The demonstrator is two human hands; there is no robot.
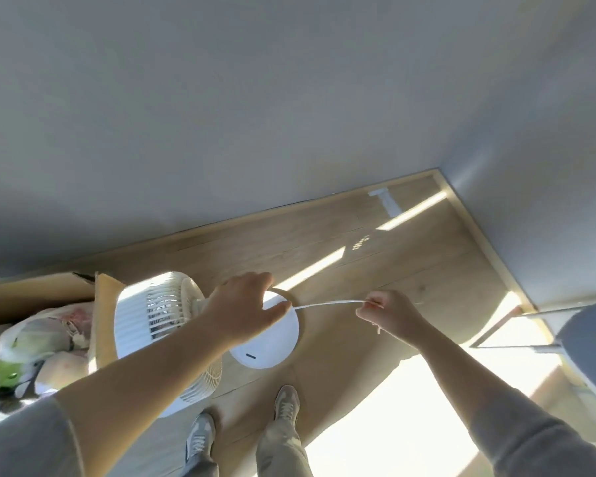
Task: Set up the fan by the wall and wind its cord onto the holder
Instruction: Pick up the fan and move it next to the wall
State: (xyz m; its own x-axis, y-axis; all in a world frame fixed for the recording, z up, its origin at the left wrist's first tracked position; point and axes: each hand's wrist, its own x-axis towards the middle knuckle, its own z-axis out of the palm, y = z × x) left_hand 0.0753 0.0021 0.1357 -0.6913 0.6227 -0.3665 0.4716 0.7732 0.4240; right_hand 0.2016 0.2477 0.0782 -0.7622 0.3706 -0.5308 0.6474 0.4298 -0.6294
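The fan (159,325) is white plastic with a ribbed grille, its round base (276,342) smooth with a slight sheen, and its cord (327,303) is sheathed in smooth white plastic. The floor (410,270) is matt wood-grain plank and the wall (221,98) is flat matt paint. The box (107,304) is plain brown cardboard; the chair (589,332) is bare metal tube with grey cloth.

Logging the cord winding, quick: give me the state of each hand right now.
Left hand: fingers pinch the cord above the fan's base.
Right hand: closed on the same cord, which runs taut between the hands.
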